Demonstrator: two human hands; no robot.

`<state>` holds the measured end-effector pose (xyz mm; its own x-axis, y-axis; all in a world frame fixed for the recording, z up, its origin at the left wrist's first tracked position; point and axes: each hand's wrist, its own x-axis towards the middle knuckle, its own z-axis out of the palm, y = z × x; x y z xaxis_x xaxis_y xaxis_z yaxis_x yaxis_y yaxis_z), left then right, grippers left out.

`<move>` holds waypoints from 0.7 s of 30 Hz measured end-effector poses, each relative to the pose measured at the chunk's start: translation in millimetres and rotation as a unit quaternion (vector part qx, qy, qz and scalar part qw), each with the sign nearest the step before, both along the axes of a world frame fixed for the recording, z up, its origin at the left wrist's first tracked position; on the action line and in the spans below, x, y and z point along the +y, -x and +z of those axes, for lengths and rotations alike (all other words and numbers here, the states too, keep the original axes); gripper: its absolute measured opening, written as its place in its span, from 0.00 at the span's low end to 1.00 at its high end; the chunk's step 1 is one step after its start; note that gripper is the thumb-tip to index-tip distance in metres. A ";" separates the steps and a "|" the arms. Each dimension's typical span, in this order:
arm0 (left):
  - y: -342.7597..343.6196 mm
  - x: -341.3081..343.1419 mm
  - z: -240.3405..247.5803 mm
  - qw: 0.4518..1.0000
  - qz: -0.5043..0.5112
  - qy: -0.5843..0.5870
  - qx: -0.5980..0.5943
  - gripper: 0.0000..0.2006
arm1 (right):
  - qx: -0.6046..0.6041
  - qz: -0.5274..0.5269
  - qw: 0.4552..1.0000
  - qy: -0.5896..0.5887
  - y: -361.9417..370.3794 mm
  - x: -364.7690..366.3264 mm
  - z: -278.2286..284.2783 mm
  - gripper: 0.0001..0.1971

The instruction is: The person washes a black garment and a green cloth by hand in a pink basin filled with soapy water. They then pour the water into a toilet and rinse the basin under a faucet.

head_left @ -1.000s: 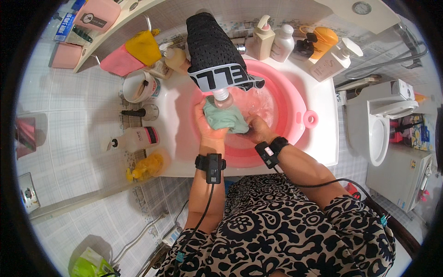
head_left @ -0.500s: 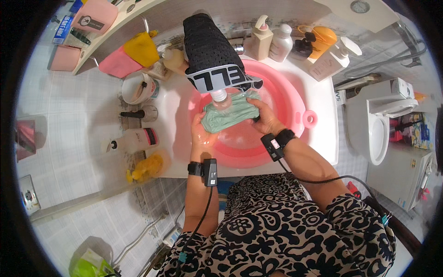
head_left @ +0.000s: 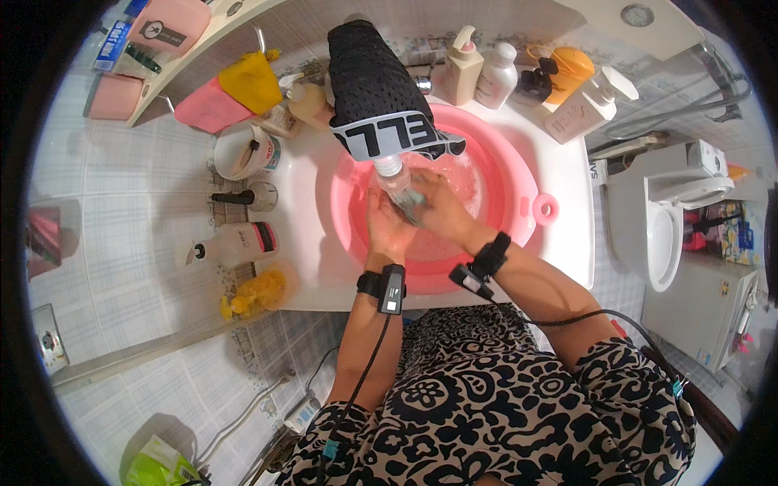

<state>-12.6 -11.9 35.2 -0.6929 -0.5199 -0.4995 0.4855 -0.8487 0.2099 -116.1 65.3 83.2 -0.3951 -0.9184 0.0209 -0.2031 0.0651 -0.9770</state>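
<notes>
A light green cloth (head_left: 413, 200) is bunched small between my two hands, beneath the running tap. My left hand (head_left: 389, 227) cups it from the left, palm up. From the right, my right hand (head_left: 442, 204) closes over it and covers most of it; the fingers are somewhat blurred. Clear water (head_left: 395, 185) pours from the white tap nozzle (head_left: 389, 166) onto the cloth. A black mesh garment with a grey lettered waistband (head_left: 377, 85) hangs over the tap. Below my hands sits a pink basin (head_left: 510, 174) with some water and suds in it.
The basin stands in a white sink (head_left: 567, 243). Pump bottles (head_left: 463, 73) and an orange bottle (head_left: 571, 73) line its back rim. A white tub (head_left: 239, 154), a clear pump bottle (head_left: 243, 243) and a yellow item (head_left: 259, 293) are at left. A toilet (head_left: 668, 235) stands right.
The green cloth, spread between both hands before, is now gathered into a small bunch. My right hand has moved left and my left hand slightly right, bringing them together under the water.
</notes>
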 end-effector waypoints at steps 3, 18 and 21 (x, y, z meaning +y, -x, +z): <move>-7.6 1.5 6.0 0.997 -0.030 0.074 0.009 0.24 | 0.176 0.031 0.984 0.001 -19.9 15.1 8.1 0.18; -7.5 7.4 -4.7 0.987 0.044 0.145 -0.050 0.18 | 0.177 0.061 0.982 -0.036 -40.2 -18.4 6.9 0.13; -7.0 10.6 -17.0 0.984 0.021 0.146 -0.103 0.18 | 0.174 -0.004 0.971 -0.161 -37.0 -37.4 12.9 0.15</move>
